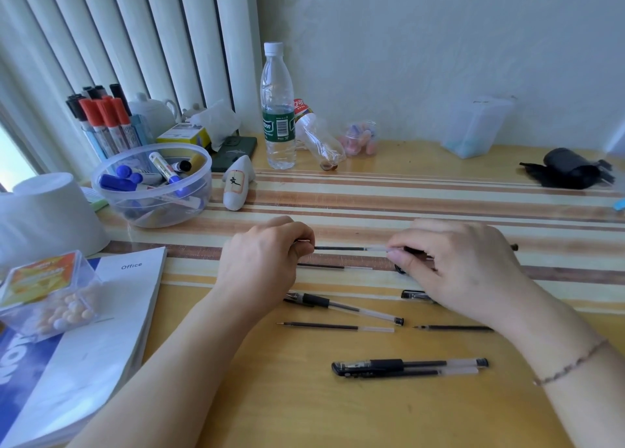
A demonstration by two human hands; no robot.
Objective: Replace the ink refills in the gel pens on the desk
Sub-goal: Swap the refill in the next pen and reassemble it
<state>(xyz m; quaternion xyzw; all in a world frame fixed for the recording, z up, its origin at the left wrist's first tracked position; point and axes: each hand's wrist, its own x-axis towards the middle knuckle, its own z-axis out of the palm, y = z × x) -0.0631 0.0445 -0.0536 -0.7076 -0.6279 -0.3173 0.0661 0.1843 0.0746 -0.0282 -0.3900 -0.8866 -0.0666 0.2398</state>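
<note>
I see my left hand and right hand pinching 1 refill between them. 2 capped pens lie nearer me.

At mid-frame, the left hand and right hand pinch the two ends of a thin clear-and-black ink refill held level just above the striped wooden surface. Below them lie a capless clear gel pen with black grip, two loose refills, and, lower centre, a capped black gel pen. A clear plastic bowl of markers sits at left.
</note>
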